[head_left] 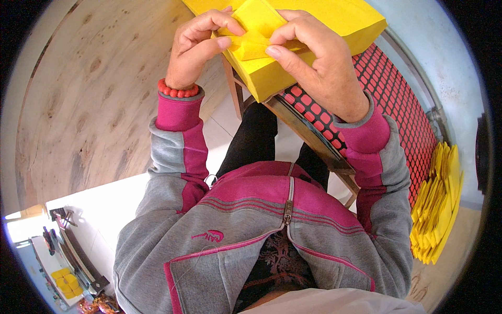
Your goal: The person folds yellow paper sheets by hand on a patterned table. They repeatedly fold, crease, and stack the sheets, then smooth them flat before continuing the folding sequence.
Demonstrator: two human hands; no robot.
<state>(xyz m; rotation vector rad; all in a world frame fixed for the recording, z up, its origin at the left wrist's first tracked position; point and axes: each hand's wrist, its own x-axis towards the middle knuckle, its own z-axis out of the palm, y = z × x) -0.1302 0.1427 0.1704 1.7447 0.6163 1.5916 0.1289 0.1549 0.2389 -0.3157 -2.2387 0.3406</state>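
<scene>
Got a red-and-black-topped desk (389, 81), a big yellow block (348, 26) reaching its near edge, and my right grip (327, 60) and left grip (193, 49) both pinching a folded yellow piece (254, 48) over the block's near corner. I'd square the flaps, then crease slowly.

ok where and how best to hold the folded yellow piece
The folded yellow piece is probably best pinched at its opposite side edges, left hand from the left, right hand from the right: its creased layers look thin and might spread under a one-sided grip.
</scene>
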